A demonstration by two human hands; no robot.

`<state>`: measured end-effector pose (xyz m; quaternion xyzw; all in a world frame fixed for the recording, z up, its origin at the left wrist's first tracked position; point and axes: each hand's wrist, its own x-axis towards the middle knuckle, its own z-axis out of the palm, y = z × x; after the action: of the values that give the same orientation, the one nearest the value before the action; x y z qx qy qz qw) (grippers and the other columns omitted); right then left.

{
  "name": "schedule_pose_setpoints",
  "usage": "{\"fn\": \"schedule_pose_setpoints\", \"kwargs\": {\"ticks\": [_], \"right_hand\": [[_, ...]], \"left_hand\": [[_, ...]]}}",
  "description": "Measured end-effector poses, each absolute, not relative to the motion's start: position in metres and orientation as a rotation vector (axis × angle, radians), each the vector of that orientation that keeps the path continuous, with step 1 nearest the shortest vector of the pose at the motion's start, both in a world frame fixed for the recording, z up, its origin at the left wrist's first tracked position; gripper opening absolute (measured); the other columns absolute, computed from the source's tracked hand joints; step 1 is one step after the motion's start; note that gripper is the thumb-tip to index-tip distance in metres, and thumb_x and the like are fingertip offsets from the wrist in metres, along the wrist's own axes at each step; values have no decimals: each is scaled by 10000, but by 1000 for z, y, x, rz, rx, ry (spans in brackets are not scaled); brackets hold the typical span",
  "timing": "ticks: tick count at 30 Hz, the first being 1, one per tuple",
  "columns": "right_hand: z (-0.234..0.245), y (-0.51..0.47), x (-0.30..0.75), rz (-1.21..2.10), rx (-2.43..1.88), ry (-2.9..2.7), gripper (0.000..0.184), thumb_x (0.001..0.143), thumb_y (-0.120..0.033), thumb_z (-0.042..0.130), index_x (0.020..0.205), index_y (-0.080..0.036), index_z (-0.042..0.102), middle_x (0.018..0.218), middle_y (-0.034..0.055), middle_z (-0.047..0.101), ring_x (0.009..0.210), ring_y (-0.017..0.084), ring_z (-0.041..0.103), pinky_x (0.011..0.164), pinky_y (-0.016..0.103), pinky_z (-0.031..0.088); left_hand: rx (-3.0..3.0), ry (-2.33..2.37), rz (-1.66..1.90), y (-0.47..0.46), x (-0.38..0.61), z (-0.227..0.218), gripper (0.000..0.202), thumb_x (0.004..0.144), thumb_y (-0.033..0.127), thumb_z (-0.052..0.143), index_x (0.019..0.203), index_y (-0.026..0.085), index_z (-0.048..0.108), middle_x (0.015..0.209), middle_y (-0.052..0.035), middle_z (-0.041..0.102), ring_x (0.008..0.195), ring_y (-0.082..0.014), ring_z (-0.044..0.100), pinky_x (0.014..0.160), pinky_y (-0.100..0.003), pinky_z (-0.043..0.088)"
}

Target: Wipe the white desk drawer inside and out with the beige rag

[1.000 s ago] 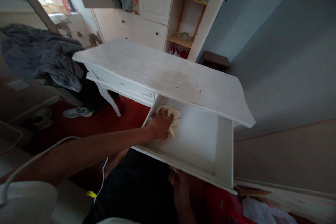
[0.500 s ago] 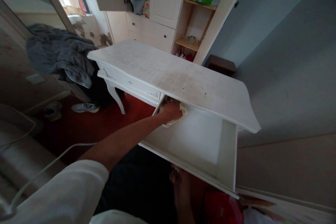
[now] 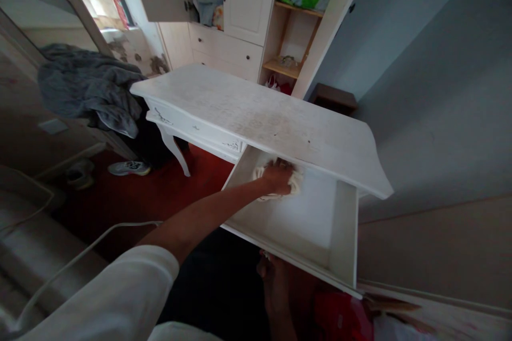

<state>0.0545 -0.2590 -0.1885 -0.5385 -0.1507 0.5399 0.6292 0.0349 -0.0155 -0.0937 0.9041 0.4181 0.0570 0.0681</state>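
Observation:
My left hand (image 3: 279,177) reaches into the pulled-out drawer (image 3: 320,240) of a white desk and presses down on a cream cloth (image 3: 295,184) bunched under its fingers. The cloth lies against the drawer's pale bottom, towards the back left. Below the drawer's front panel, my right hand (image 3: 270,272) is closed at the small metal handle (image 3: 265,254), its fingers in shadow. The white desk top (image 3: 224,96) has grey-brown smudges and a few dark specks above the drawer.
A second drawer (image 3: 196,128) on the left is shut. Grey clothing (image 3: 92,85) hangs beside the desk's left end. A sneaker (image 3: 129,168) rests on the red floor, and a red bag (image 3: 342,317) sits below the open drawer. Behind the desk stands a white cabinet (image 3: 228,53).
My left hand has slid the cloth rightward across the drawer bottom, away from the left side wall. My right hand stays at the drawer front. The view has shifted slightly.

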Motion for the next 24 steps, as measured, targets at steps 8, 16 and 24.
{"fn": "schedule_pose_setpoints", "kwargs": {"ticks": [8,16,24], "right_hand": [[-186,-260,52,1262,-1220,-325,309,712,-469,722,752,-172,645,708,9,598,486,91,399,494,271,326],[-179,-259,52,1316,-1264,-324,325,712,-494,706,706,-173,661,634,-6,525,491,91,379,514,272,283],[-187,-262,54,1298,-1271,-435,334,786,-497,624,717,-173,663,528,-22,451,507,115,387,544,282,297]], "left_hand": [[2890,808,145,-29,106,-92,713,739,415,585,1389,160,444,1514,-147,383,1387,-299,353,1133,-521,299],[2919,712,69,-34,159,-86,722,726,406,583,1383,138,450,1495,-156,413,1371,-306,372,1109,-552,315],[2976,595,44,-30,162,-84,698,712,394,606,1348,135,481,1470,-142,451,1337,-293,408,1124,-472,310]]}}
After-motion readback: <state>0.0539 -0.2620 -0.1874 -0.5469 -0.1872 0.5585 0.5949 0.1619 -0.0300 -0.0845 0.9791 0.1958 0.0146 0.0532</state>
